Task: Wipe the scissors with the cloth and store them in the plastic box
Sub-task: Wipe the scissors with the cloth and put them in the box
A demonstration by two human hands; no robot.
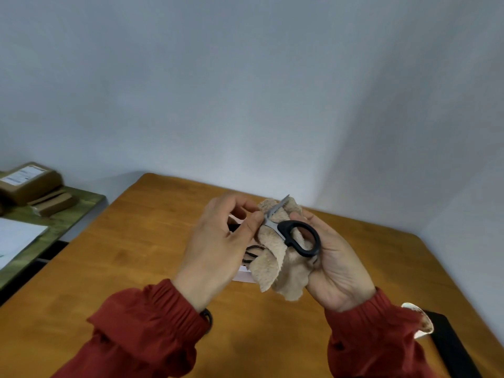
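Red sleeves (pixel 141 331) with gathered cuffs fill the bottom of the frame, and both hands meet above a wooden table (pixel 141 241) at centre. The right hand (pixel 338 266) lies palm up, its fingers curled loosely up behind a fluffy tan cloth (pixel 275 257) and cradling the scissors (pixel 300 238) on it. The scissors have a large black loop handle resting against the palm and short grey metal blades, closed together, pointing up and left over the cloth's top edge. The left hand (pixel 218 246) comes in from the left, thumb and forefinger clamped on the cloth right at the base of the blades. Just behind the hands, mostly hidden, a pale plastic box (pixel 242 276) sits on the table with dark looped shapes inside, too covered to identify. At the left edge of the frame, brown parcels (pixel 30 184) rest on a green-topped surface.
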